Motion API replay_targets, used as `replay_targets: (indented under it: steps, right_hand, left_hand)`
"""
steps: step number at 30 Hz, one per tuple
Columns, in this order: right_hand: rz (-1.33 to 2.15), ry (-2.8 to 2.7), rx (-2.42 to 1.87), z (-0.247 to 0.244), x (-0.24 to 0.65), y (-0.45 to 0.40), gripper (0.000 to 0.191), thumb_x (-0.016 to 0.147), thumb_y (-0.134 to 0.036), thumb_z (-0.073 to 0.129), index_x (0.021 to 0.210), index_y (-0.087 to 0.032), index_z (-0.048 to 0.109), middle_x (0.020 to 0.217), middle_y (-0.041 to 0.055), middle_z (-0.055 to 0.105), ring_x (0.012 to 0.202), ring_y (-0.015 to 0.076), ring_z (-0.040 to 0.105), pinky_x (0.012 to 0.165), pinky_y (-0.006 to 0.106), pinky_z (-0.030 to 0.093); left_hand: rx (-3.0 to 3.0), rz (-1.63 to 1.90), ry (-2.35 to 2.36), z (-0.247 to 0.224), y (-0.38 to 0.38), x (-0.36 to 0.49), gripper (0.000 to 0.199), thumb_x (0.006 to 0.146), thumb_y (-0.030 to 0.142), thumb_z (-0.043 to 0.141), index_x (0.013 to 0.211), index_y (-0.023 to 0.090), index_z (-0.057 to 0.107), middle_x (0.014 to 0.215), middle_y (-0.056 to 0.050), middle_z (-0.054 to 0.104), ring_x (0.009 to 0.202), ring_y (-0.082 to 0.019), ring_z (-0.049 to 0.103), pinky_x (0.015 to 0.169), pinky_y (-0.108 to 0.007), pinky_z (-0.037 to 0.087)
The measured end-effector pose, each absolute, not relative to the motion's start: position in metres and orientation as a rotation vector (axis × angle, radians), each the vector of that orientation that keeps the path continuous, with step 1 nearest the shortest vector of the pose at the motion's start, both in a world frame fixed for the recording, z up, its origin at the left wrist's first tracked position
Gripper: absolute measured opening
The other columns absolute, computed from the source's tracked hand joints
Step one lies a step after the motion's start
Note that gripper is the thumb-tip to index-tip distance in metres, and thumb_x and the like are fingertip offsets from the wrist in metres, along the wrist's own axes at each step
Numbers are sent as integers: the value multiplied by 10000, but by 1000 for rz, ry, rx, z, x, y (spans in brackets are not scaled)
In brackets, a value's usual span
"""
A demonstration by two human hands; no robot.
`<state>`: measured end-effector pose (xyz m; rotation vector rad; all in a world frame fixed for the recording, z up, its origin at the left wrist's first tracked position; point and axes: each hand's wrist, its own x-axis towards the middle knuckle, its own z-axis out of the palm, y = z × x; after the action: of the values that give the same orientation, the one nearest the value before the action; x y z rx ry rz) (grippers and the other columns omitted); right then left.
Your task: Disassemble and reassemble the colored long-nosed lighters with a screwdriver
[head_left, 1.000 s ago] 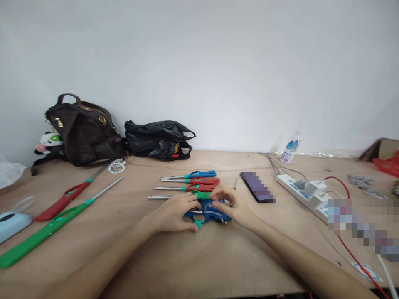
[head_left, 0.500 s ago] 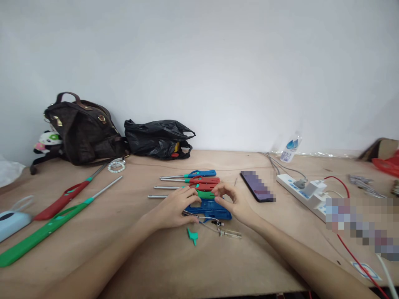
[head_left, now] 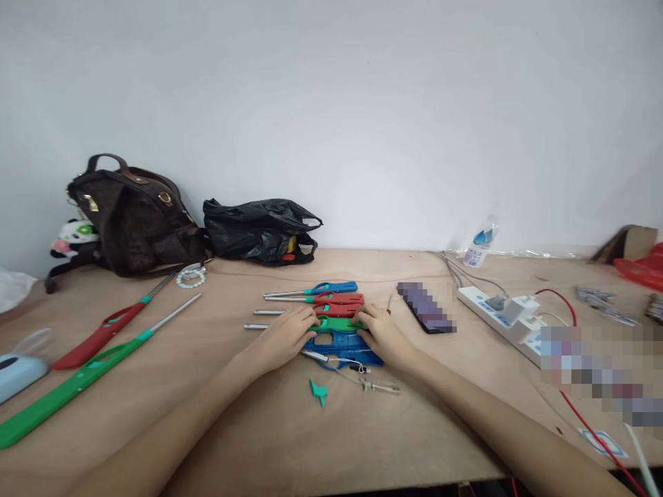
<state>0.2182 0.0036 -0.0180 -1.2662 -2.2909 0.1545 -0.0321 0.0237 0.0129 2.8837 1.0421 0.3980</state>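
A green long-nosed lighter (head_left: 339,323) lies crosswise between my hands. My left hand (head_left: 284,336) is closed around its nozzle end, fingers over the far side and thumb on the near side. My right hand (head_left: 386,337) pinches the handle end in the same way, its thumb close to an opened blue lighter shell (head_left: 344,343). At the shell's left is a metal nozzle (head_left: 314,355), with thin wires running to a black part (head_left: 361,370). In front lie a green trigger (head_left: 319,391) and a clear gas tank (head_left: 382,387).
Two red lighters (head_left: 339,310) and a blue lighter (head_left: 336,287) lie behind my hands. A small screwdriver (head_left: 389,304) and a phone (head_left: 425,308) are to the right, before a power strip (head_left: 500,321). Longer red (head_left: 103,336) and green lighters (head_left: 77,386) lie left.
My right hand has come down onto the green lighter's handle end. My left hand has shifted left and up from over the blue shell and metal nozzle onto the green lighter.
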Motion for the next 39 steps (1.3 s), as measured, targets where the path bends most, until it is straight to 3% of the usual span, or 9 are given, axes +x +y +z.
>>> replay_targets:
  steps: [4, 9, 15, 19, 23, 26, 33, 39]
  right_hand:
    - [151, -2303, -1232, -16, 217, 1, 203, 814, -19, 548, 921, -191, 572, 1033, 73, 586, 990, 233, 532, 866, 392, 453]
    - [98, -2315, -1297, -20, 216, 2, 278, 821, -38, 557, 1056, -187, 568, 1094, 99, 575, 1050, 260, 522, 888, 431, 445]
    - [129, -2298, -1246, -22, 217, 3, 186, 877, -105, 541, 1037, -188, 587, 1101, 103, 565, 1077, 256, 526, 915, 427, 446]
    - [159, -2274, -1251, -20, 216, 2, 135, 887, -113, 530, 988, -191, 574, 1034, 87, 590, 1013, 246, 551, 884, 419, 460]
    - [164, -2266, -1222, -23, 215, 1, 261, 836, -71, 576, 1065, -196, 572, 1098, 101, 558, 1079, 263, 535, 915, 440, 457]
    - [192, -2287, -1201, -27, 215, 2, 241, 843, -58, 554, 1040, -194, 580, 1131, 108, 541, 1096, 259, 526, 921, 427, 457]
    - [152, -2259, -1263, -20, 214, -1, 143, 886, -93, 497, 995, -172, 546, 1013, 109, 611, 959, 250, 558, 851, 407, 454]
    - [84, -2222, -1216, -12, 216, -3, 66, 923, -191, 493, 972, -192, 539, 1001, 106, 627, 942, 250, 569, 823, 394, 447]
  left_hand:
    - [2859, 427, 1060, 13, 24, -31, 141, 912, 115, 415, 914, 182, 540, 985, -57, 578, 948, -218, 547, 836, -345, 452]
    - [2786, 428, 1097, 11, 25, -32, 170, 899, 109, 399, 935, 189, 544, 1010, -53, 551, 862, -192, 573, 752, -301, 465]
    - [2714, 471, 1143, 4, 32, -42, 213, 929, 185, 440, 1122, 194, 529, 1177, -94, 580, 1086, -248, 566, 913, -391, 460]
    - [2723, 443, 1115, -2, 36, -47, 189, 940, 192, 444, 1092, 190, 557, 1137, -89, 596, 1061, -236, 571, 914, -385, 462]
    - [2769, 414, 1086, -2, 34, -47, 108, 908, 157, 495, 981, 171, 574, 1107, -96, 560, 1063, -240, 541, 912, -383, 460]
    - [2828, 397, 1122, 0, 32, -44, 70, 899, 129, 493, 890, 166, 552, 1089, -97, 541, 1037, -247, 538, 881, -383, 466]
    - [2877, 464, 1145, 0, 32, -42, 168, 953, 144, 416, 1066, 180, 535, 1109, -96, 616, 1027, -251, 576, 886, -391, 456]
    - [2980, 490, 1150, 0, 32, -41, 199, 990, 240, 383, 951, 165, 563, 941, -89, 653, 897, -252, 611, 802, -366, 461]
